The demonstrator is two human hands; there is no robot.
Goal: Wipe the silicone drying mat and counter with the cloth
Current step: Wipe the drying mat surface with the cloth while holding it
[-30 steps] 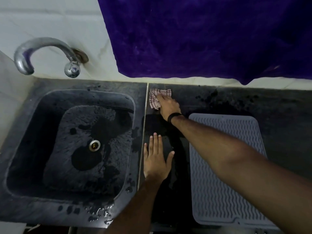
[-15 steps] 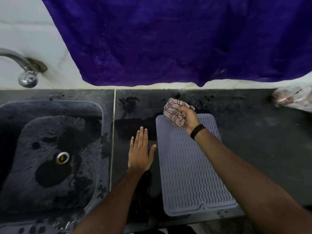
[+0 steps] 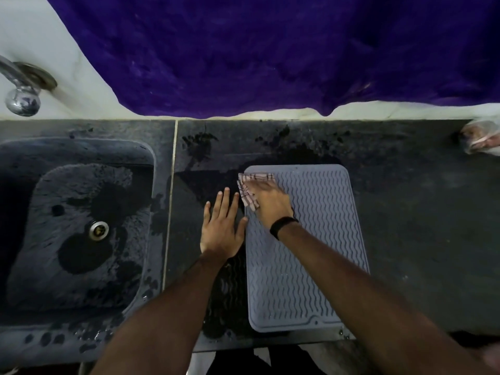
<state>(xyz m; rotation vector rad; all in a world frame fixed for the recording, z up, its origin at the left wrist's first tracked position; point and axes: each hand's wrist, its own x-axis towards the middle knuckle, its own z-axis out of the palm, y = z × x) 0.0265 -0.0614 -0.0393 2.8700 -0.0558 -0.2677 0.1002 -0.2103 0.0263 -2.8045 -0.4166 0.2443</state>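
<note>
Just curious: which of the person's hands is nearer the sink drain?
The left hand: it rests flat on the counter beside the sink, nearer the drain. The right hand presses the cloth on the mat, farther off.

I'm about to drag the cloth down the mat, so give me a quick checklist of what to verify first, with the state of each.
1. Cloth under the right hand: ok, the hand presses it flat.
2. Cloth on the mat: ok, at the far left corner, a bit hanging over the left edge.
3. Left hand clear of the wipe path: ok, flat on the counter beside the mat, thumb at its edge.
4. Mat free of items: ok, nothing stands on it.
5. Mat lying flat: ok, no curled corner visible.
6. Mat dry or wet: cannot tell; the counter left of it looks wet.
</note>
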